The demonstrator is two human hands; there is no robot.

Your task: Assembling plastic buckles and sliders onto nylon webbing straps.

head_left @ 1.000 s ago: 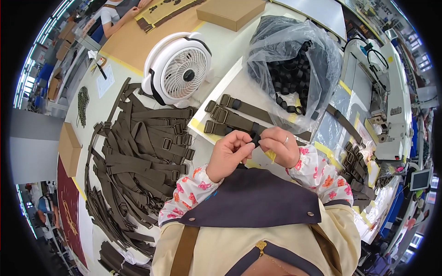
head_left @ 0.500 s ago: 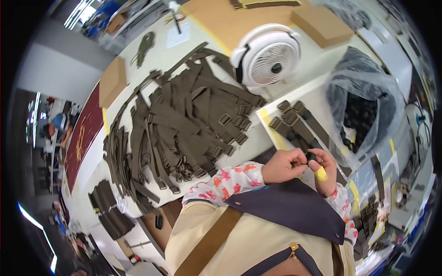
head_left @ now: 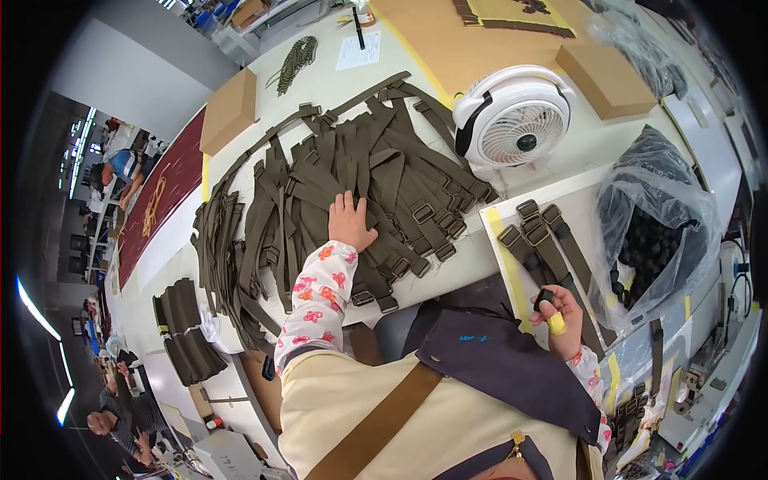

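My left hand (head_left: 350, 222) rests palm down, fingers stretched out, on a large pile of olive webbing straps (head_left: 308, 188) with metal buckles. At the right, my right hand (head_left: 565, 314) pinches a small black plastic piece (head_left: 544, 297) between its fingertips; its exact kind is too small to tell. Yellow tape (head_left: 556, 323) wraps one finger of that hand. Just beyond it, several buckled straps (head_left: 534, 232) lie on a white board with a yellow strip. Next to them stands a clear plastic bag (head_left: 688, 184) of small black pieces (head_left: 650, 244).
A white fan (head_left: 524, 120) stands behind the strap pile, with a cardboard box (head_left: 606, 80) to its right. Another box (head_left: 229, 112) stands far left. Bundled dark webbing (head_left: 190, 332) lies at the near left. Other people work in the left background.
My left hand has left the black piece and reached forward and left onto the strap pile. The right hand keeps the piece. The view has shifted a little.
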